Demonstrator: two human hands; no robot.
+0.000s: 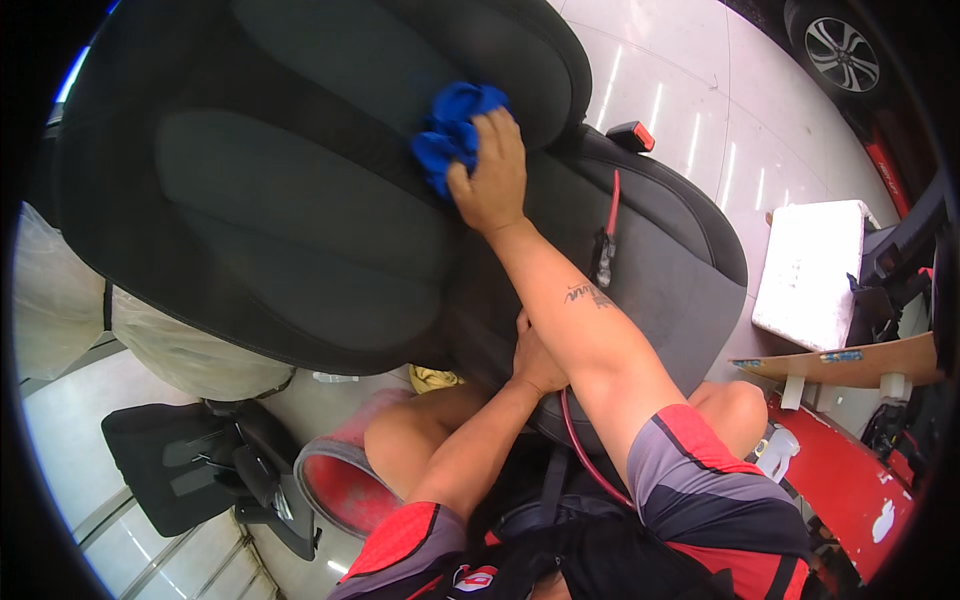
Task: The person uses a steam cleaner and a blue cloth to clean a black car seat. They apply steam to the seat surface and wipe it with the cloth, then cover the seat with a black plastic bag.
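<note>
A dark grey and black car seat lies before me, its backrest (300, 217) to the left and its cushion (660, 247) to the right. My right hand (491, 169) presses a crumpled blue cloth (450, 142) against the backrest near where it meets the cushion. My left hand (536, 356) rests at the cushion's near side, partly covered by my right forearm; its fingers are largely hidden. A tool with a thin red nozzle tube (614, 202) lies on the cushion. A dark red hose (574, 431) runs past my left hand towards my body.
A seat-belt buckle (634, 137) juts from the cushion's far side. At right are a white foam box (810, 274), a wooden board (840, 361) and a car wheel (841, 54). A red bucket (352, 480), yellow cloth (433, 378) and plastic-covered seats (187, 345) are at left.
</note>
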